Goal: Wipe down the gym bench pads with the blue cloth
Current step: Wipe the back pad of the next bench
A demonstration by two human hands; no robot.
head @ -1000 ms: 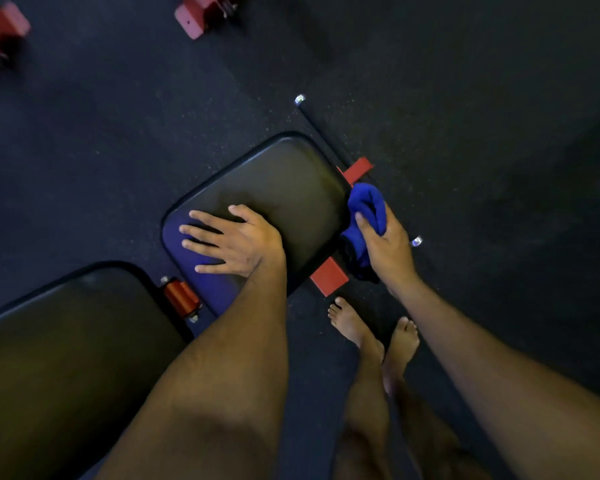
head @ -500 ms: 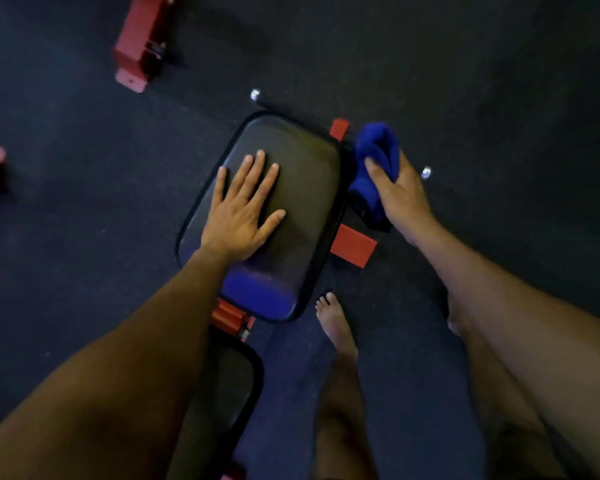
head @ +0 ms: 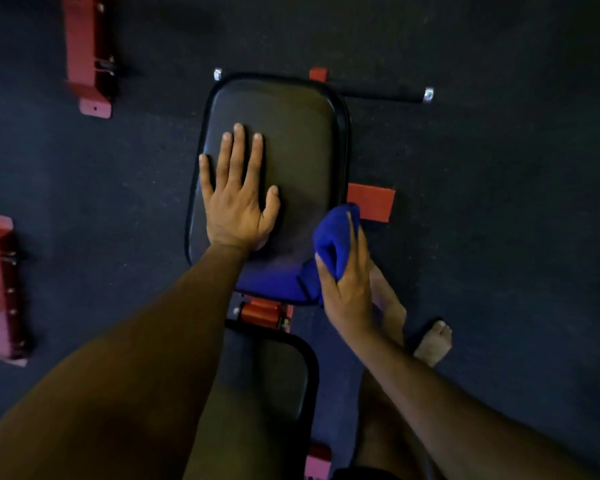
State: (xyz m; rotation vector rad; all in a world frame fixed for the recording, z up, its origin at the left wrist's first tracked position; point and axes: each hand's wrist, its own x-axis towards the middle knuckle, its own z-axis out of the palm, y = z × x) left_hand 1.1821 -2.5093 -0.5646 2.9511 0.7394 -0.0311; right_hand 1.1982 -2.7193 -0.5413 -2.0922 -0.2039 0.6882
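Right now: R hand around blue cloth

The left hand lies flat, palm down, fingers straight and slightly spread, thumb out to the side, its forearm reaching in from the lower left. The right hand has its fingers and thumb curled in a closed grip, its forearm coming in from the lower right. Both arms are bare.
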